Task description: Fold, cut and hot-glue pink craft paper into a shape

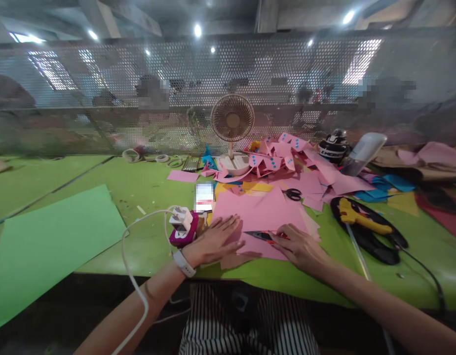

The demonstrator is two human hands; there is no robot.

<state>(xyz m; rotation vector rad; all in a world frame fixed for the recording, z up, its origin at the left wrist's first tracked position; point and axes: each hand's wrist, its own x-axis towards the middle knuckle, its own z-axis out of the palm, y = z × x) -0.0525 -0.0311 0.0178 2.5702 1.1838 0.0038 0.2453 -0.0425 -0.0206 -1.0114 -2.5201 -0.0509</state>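
Observation:
A pink sheet of paper lies on the green table before me. My left hand rests flat on its left side, fingers stretched out. From the right, my right hand is closed around scissors with dark blades and red on the handle. The blades point left and lie low over the paper; whether they touch it I cannot tell. Part of the handle is hidden under my fingers. Beyond the sheet's upper right edge lies a second pair of scissors with black handles.
A purple power block with white plugs and a looping cable stands left of my left hand, near a phone. Behind are a fan and pink cutouts. A yellow glue gun lies right; green paper lies left.

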